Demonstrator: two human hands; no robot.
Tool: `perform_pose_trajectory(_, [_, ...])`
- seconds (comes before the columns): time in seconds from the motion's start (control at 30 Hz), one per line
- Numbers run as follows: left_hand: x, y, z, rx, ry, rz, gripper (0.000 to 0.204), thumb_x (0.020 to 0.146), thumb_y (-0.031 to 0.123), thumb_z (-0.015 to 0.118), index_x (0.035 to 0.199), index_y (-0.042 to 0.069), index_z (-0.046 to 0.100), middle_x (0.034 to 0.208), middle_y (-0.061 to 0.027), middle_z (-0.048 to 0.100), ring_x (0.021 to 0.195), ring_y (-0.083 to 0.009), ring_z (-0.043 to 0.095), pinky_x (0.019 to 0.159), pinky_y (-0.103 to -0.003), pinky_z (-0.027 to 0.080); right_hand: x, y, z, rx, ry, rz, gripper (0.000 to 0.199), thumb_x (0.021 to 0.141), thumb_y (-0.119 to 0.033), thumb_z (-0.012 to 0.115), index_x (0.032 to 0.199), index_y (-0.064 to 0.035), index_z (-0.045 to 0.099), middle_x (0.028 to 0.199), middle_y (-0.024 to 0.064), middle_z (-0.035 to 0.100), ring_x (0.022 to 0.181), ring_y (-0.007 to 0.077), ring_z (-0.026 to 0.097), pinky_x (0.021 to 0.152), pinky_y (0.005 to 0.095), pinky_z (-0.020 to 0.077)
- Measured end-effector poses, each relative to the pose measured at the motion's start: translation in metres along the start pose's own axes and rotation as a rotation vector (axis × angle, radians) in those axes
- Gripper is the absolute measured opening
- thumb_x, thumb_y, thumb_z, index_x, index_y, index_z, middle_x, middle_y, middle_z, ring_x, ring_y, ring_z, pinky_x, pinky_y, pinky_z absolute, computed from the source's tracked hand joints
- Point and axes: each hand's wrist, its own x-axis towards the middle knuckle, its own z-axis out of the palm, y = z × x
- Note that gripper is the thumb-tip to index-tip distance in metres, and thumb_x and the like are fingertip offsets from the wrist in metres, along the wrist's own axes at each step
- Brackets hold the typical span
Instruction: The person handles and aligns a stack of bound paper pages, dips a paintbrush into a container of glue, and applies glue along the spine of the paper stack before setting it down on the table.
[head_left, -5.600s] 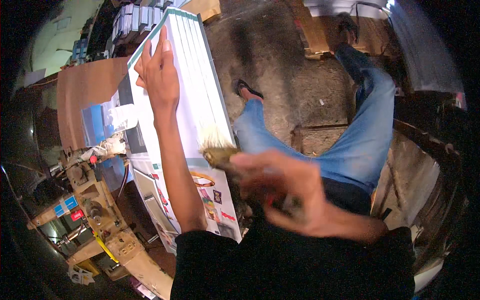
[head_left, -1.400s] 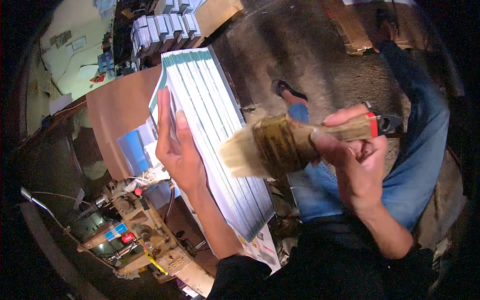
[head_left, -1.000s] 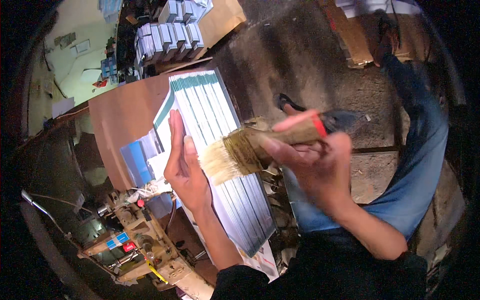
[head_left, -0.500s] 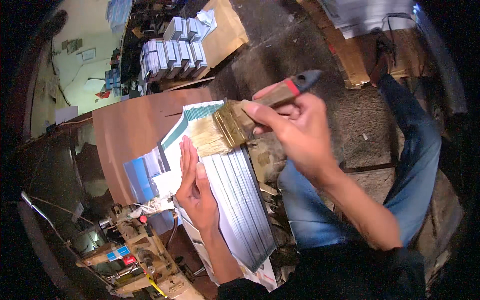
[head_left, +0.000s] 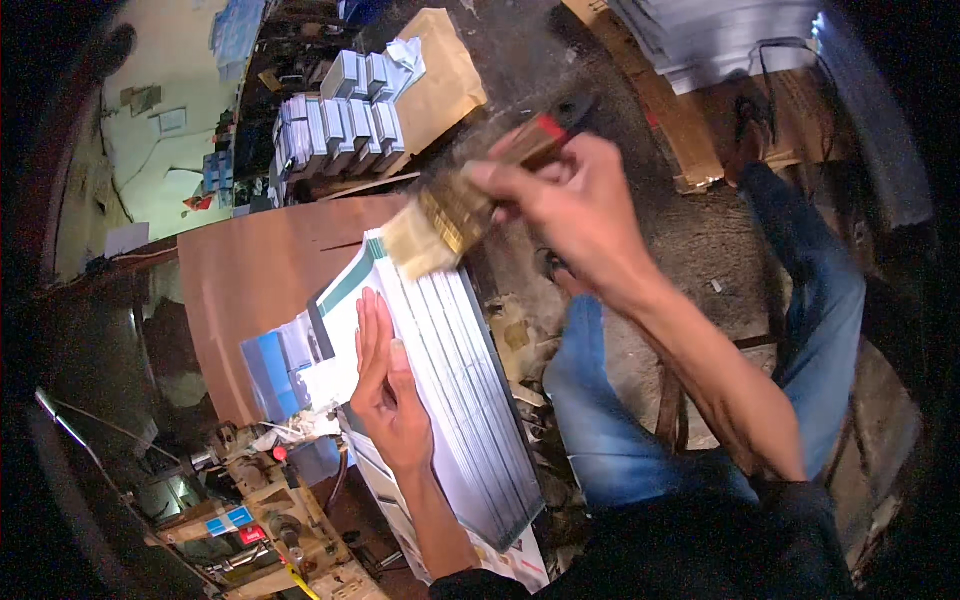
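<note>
My right hand is wrapped round the handle of a wide flat paintbrush with a gold ferrule and a red band. Its pale bristles, blurred by motion, are over the far end of a thick stack of white sheets or booklets; whether they touch cannot be told. Dark lines run lengthwise along this stack, and a green strip shows at its far left corner. Against the stack's left side lies my left hand, flat, its fingers stretched out together and pointing away from me.
Beneath the stack's far left is a brown board, with a blue-and-white printed sheet on it. A wood-and-metal device stands at lower left. White bundles sit beyond, beside brown cardboard. Piled paper is at upper right.
The brush has shifted toward the stack's far end, its handle swinging left with my right hand. My left hand keeps its place on the stack. The whole view has shifted slightly.
</note>
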Motion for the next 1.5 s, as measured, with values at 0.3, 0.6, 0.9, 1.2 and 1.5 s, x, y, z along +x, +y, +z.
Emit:
perform_pose_trajectory(0.3, [-0.002,-0.004,-0.004,0.036,-0.009,-0.035,0.041,0.103,0.014,0.042,0.139,-0.004,0.046,0.148,-0.0187,0.043,0.141,-0.0263,0.035,0.118,-0.039,0.022,0.042,-0.012,-0.010,0.022,-0.679,-0.397,0.021,0.079,-0.009,0.080,0.094,-0.0023,0.067,0.093,0.0090,0.070,0.088,0.0184,0.067,0.084,0.0314,0.0527])
perform_pose_trajectory(0.6, [0.003,0.003,0.000,0.052,-0.017,0.007,0.041,0.103,0.014,0.042,0.140,-0.005,0.046,0.148,-0.0196,0.043,0.141,-0.0277,0.035,0.117,-0.039,0.023,0.075,-0.013,-0.007,-0.005,-0.631,-0.632,0.022,0.081,-0.018,0.080,0.094,-0.0020,0.072,0.089,0.0035,0.070,0.081,0.0131,0.064,0.079,0.0314,0.0527])
perform_pose_trajectory(0.9, [0.001,0.001,-0.002,0.055,-0.007,-0.003,0.042,0.103,0.013,0.040,0.139,-0.007,0.045,0.148,-0.0212,0.043,0.142,-0.0280,0.035,0.117,-0.039,0.022,0.060,0.001,-0.017,-0.012,-0.665,-0.457,0.025,0.079,-0.018,0.081,0.095,-0.0013,0.069,0.093,0.0057,0.069,0.091,0.0137,0.062,0.085,0.0302,0.0502])
perform_pose_trajectory(1.2, [0.002,-0.001,-0.004,0.031,-0.007,0.022,0.042,0.103,0.014,0.040,0.139,-0.007,0.045,0.148,-0.0211,0.043,0.142,-0.0285,0.035,0.117,-0.039,0.021,-0.008,-0.054,-0.038,-0.507,0.393,-0.490,0.025,0.072,-0.021,0.079,0.070,0.0004,0.066,0.062,0.0125,0.066,0.053,0.0178,0.064,0.051,0.0331,0.0490])
perform_pose_trajectory(1.5, [0.002,-0.001,0.002,-0.031,0.025,-0.001,0.043,0.101,0.019,0.045,0.138,-0.003,0.050,0.146,-0.0188,0.047,0.141,-0.0305,0.036,0.118,-0.042,0.019,-0.027,-0.015,0.026,-0.623,0.038,-0.650,0.024,0.078,-0.011,0.072,0.089,0.0051,0.058,0.062,0.0151,0.063,0.051,0.0226,0.064,0.049,0.0346,0.0491])
